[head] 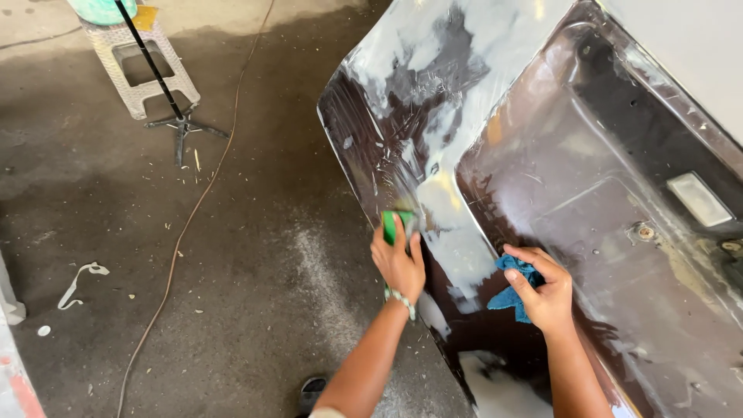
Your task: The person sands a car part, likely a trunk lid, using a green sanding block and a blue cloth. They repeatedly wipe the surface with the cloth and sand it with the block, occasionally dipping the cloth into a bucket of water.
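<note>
Two bare forearms reach up from the bottom of the head-camera view toward a large dark, glossy car body panel (588, 193) blotched with pale filler and sanded patches. The left hand (398, 263), a beaded band at its wrist, is closed around a small green sanding block (397, 224) and presses it against the panel's outer edge, beside a whitish patch. The right hand (546, 294) is bunched around a crumpled blue cloth (512, 288) and rests it on the dark surface just right of the same pale strip. Broad areas toward the panel's top are already dulled and white, while the recessed section on the right, with its small rectangular lamp (699, 199), remains dark and shiny; judging by that, the rubbing-down looks partly done, with much surface left. On the dusty concrete floor (255, 271) to the left lie a thin brown cable (193, 209), a black stand's foot (182, 128) and a pale plastic stool (139, 66).
</note>
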